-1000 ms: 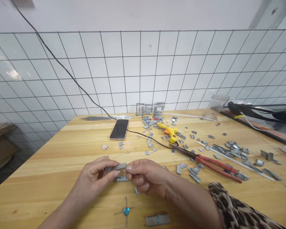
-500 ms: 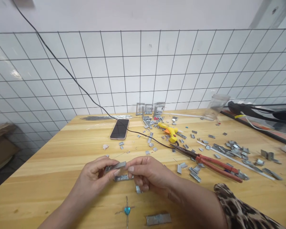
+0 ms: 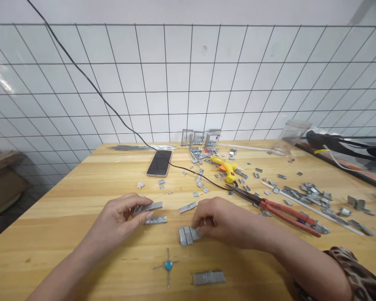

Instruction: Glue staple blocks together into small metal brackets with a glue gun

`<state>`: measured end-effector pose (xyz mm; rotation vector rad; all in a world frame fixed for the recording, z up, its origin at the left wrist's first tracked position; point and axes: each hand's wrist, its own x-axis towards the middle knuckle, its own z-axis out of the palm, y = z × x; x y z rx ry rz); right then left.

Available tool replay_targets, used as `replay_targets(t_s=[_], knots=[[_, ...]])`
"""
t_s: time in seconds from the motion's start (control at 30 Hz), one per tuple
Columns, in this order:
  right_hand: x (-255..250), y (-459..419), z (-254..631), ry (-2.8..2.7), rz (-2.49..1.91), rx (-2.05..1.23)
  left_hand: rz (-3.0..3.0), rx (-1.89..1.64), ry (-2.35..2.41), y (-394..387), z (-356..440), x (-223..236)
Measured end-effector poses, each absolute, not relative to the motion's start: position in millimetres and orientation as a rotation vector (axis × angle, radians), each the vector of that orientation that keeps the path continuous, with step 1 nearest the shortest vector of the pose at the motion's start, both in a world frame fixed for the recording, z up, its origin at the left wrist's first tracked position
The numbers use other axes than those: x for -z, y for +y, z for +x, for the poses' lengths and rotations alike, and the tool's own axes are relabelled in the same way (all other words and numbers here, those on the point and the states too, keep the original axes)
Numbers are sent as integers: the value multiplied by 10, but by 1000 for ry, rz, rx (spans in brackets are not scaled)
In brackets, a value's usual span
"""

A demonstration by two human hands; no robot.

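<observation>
My left hand point(image 3: 120, 217) is closed, pinching a silver metal strip point(image 3: 153, 206) that looks like a strip of staples. A similar ridged strip point(image 3: 156, 220) lies on the table just below its fingertips. My right hand point(image 3: 217, 217) is bent down over a row of short silver strips point(image 3: 185, 236), its thumb and fingers closed at the row's right end; the fingertips are partly hidden. Behind these fingers lies another silver strip point(image 3: 187, 207). Closer to me are a wire cross with a blue heart-shaped gem point(image 3: 168, 265) and a wider silver strip point(image 3: 209, 277).
Red-handled pliers point(image 3: 285, 213) and a yellow glue gun point(image 3: 228, 169) lie to the right, among many scattered metal pieces point(image 3: 310, 194). A phone point(image 3: 159, 163) lies further back under a black cable point(image 3: 119, 117). Small metal frames point(image 3: 200, 137) stand by the tiled wall.
My right hand has left the strip in my left hand and moved right and down to the short strips. My left hand still holds its strip. The view has shifted slightly.
</observation>
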<state>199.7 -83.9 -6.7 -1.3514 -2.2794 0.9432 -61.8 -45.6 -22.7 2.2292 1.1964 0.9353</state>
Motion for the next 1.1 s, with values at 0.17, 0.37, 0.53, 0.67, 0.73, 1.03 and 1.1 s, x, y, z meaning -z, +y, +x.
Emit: replay_targets(t_s=[0.17,0.37,0.53,0.67,0.73,1.03,1.1], knots=[[191,-1025,1687,-2565,-1128,-775,2199,-887,1209,-438,-644,219],[242,-1101,1512,-2716,-1252,-646,2174,-855,1237,-446,-653,220],[188,-1097,1394,-2957,-1302,-504,2168,-809,1234,-440,-659,217],[253,-1093,1415,-3010,-1158,-360,2156,-806,1225,-439,-666,202],[324,-1079,1468,-2898,-1090,-349,2142,-812,1202,-444,-668,191],[453,-802,1622,-2057,-1210,-763,1917,-838,1105,-420,-669,193],[465,-734,1620,-1928,-1246,-857,1900,-843,1105,-415,-670,199]])
